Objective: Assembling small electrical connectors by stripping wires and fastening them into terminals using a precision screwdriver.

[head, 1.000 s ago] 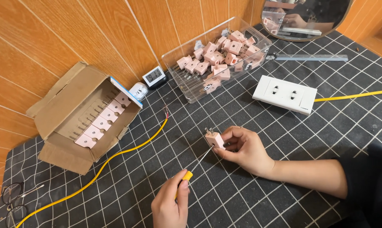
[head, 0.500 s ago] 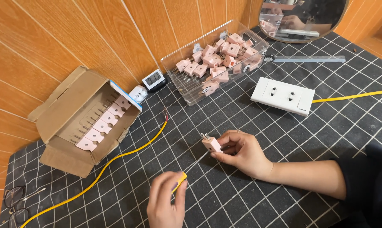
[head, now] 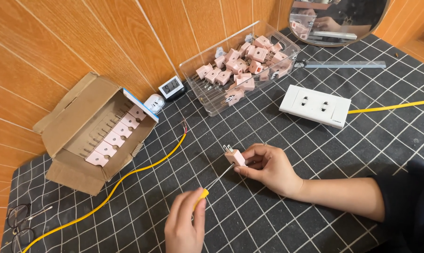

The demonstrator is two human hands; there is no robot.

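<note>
The right hand (head: 268, 169) is pinching a small pink plastic plug (head: 234, 157) between thumb and fingertips, its two metal prongs pointing up and to the far left. The left hand (head: 186, 227) is closing its fingers around the yellow handle of a thin screwdriver (head: 217, 180), whose slim steel shaft is reaching up to the near face of the plug. Compared with a second ago, the left hand is sitting a little lower and nearer, while the plug is staying just above the same patch of mat, so the tool seems to be working at the plug's screw face rather than leaving it.

The black cutting mat (head: 343, 154) is matte, ruled with a white grid. To the left, a long yellow cable (head: 141, 169) with bared red wire ends is lying beside an open brown cardboard box (head: 76, 117) holding a row of pink plugs. Farther off, a clear plastic bin (head: 212, 100) is heaped with more plugs, near a white double wall socket (head: 315, 106).
</note>
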